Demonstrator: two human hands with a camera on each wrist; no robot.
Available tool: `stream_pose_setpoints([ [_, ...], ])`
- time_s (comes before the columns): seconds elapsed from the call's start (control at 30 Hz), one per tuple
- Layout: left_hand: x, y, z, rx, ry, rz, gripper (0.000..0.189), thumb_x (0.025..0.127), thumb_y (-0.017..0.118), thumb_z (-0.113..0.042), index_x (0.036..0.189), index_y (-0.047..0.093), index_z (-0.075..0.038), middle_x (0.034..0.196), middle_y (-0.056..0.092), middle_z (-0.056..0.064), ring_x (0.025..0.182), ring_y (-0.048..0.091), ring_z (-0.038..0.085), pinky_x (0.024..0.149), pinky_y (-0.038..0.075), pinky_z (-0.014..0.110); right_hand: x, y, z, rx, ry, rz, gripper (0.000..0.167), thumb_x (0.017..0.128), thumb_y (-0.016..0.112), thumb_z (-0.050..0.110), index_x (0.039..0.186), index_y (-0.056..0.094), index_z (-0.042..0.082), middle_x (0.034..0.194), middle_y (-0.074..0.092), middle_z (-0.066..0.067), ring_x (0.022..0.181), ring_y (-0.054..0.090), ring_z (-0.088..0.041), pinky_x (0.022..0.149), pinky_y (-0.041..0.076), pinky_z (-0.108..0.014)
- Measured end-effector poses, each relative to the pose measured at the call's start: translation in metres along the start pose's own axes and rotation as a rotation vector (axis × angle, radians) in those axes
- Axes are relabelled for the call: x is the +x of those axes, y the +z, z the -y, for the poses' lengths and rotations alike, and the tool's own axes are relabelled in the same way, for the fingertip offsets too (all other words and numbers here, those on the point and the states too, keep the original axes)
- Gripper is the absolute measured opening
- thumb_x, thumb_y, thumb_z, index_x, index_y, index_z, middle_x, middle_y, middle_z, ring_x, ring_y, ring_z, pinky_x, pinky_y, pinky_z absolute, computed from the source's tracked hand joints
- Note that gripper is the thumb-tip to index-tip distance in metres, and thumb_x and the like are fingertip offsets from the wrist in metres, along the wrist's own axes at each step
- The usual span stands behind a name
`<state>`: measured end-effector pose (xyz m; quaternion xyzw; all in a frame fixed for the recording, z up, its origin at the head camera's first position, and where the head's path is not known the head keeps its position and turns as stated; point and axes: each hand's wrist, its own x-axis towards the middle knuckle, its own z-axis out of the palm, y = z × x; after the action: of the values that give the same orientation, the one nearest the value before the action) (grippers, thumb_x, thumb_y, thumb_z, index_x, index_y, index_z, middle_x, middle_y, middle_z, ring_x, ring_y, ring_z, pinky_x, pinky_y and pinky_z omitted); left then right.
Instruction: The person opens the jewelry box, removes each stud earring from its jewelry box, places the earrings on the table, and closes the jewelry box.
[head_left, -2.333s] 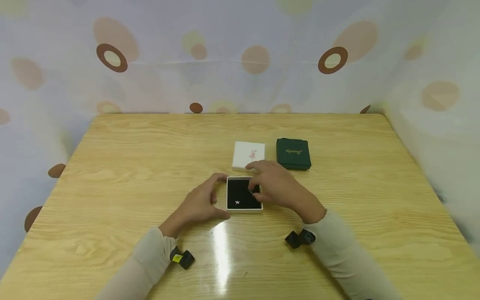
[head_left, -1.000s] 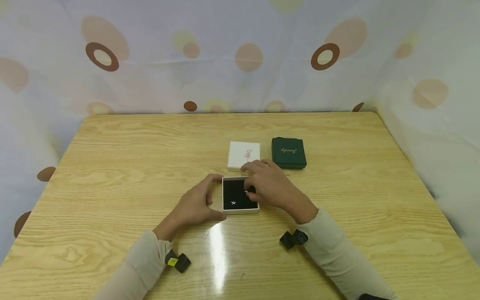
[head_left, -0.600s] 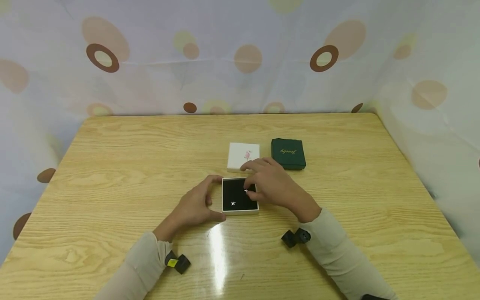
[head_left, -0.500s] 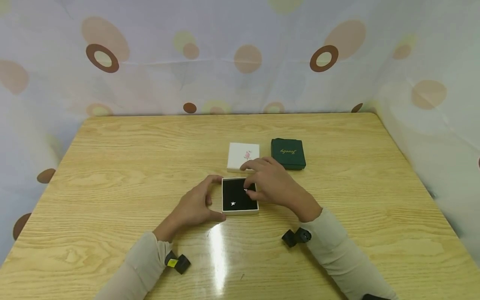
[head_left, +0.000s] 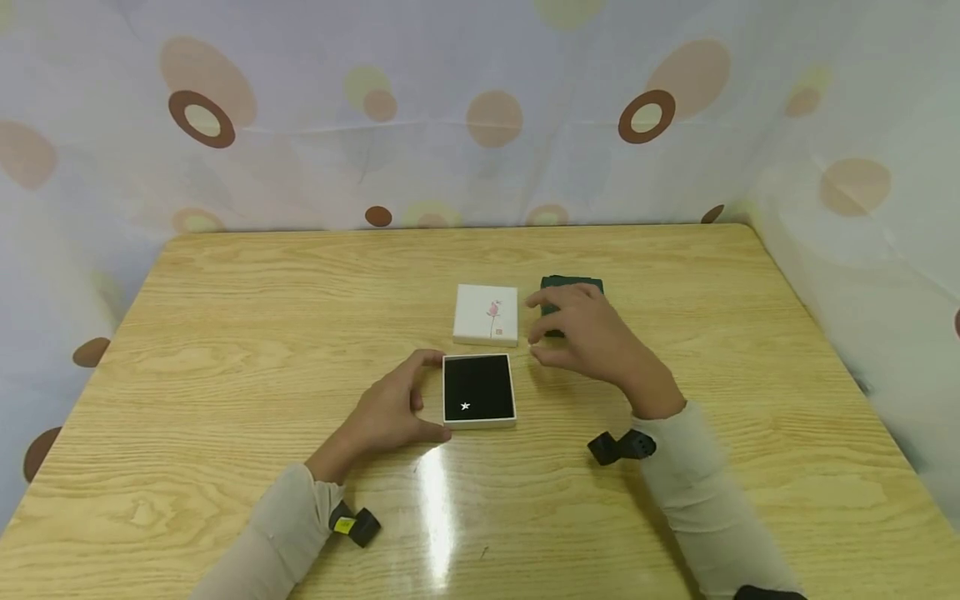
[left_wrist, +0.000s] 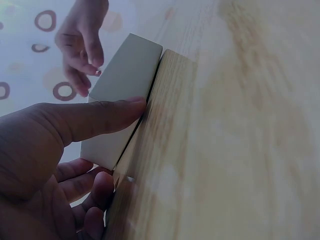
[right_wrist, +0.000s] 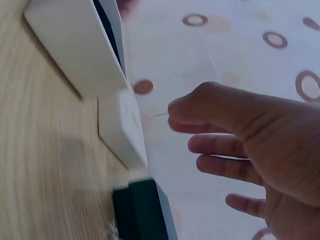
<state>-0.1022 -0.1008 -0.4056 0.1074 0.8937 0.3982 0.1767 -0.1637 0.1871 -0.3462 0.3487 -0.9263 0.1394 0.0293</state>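
My left hand holds an open white jewelry box by its left side, thumb at the front wall and index finger at the back. Inside lies a black pad bearing one silver star-shaped stud earring near its front left corner. My right hand is raised to the right of the box, over the front of the dark green jewelry box. Between its thumb and index finger it pinches a stud earring, whose thin post sticks out in the right wrist view; the rest is hidden by the fingertips.
A white lid with a pink flower print lies just behind the open box. Beside the green box in the right wrist view is a small shiny silvery thing on the wooden table. A patterned curtain hangs behind.
My right hand has lifted the second earring off the black pad and moved right and back, toward the green box. My left hand keeps its hold on the white box.
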Motion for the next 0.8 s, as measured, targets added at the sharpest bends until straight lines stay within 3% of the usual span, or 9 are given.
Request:
stream_pose_setpoints([
  [0.13, -0.001, -0.001, 0.001, 0.007, -0.004, 0.001, 0.097, 0.064, 0.094, -0.026, 0.145, 0.040, -0.029, 0.079, 0.051, 0.001, 0.069, 0.047, 0.016, 0.066, 0.039, 0.032, -0.004, 0.000, -0.018, 0.016, 0.127, 0.078, 0.005, 0.084, 0.078, 0.020, 0.080, 0.079, 0.020, 0.137, 0.061, -0.013, 0.131, 0.053, -0.035, 0.112, 0.026, -0.065],
  [0.27, -0.001, -0.001, 0.003, 0.010, -0.007, -0.003, 0.096, 0.064, 0.094, -0.027, 0.144, 0.041, -0.030, 0.079, 0.052, 0.001, 0.069, 0.047, 0.016, 0.066, 0.039, 0.032, -0.006, 0.001, -0.026, 0.019, 0.200, 0.162, 0.013, 0.083, 0.078, 0.019, 0.071, 0.076, 0.023, 0.143, 0.056, -0.016, 0.137, 0.046, -0.037, 0.113, 0.017, -0.071],
  [0.53, 0.000, -0.001, 0.004, 0.008, -0.009, -0.003, 0.096, 0.064, 0.094, -0.027, 0.144, 0.040, -0.030, 0.080, 0.052, 0.001, 0.069, 0.047, 0.016, 0.066, 0.039, 0.032, -0.003, 0.008, -0.025, -0.029, 0.228, 0.201, 0.019, 0.082, 0.077, 0.018, 0.065, 0.072, 0.026, 0.157, 0.040, -0.018, 0.149, 0.027, -0.039, 0.115, 0.005, -0.074],
  [0.8, 0.000, -0.002, 0.004, 0.000, -0.004, -0.004, 0.095, 0.064, 0.094, -0.027, 0.143, 0.041, -0.029, 0.079, 0.051, 0.001, 0.068, 0.047, 0.016, 0.066, 0.039, 0.032, -0.001, 0.015, -0.025, -0.102, 0.240, 0.222, 0.024, 0.079, 0.078, 0.019, 0.059, 0.068, 0.028, 0.160, 0.035, -0.017, 0.152, 0.020, -0.038, 0.114, -0.005, -0.075],
])
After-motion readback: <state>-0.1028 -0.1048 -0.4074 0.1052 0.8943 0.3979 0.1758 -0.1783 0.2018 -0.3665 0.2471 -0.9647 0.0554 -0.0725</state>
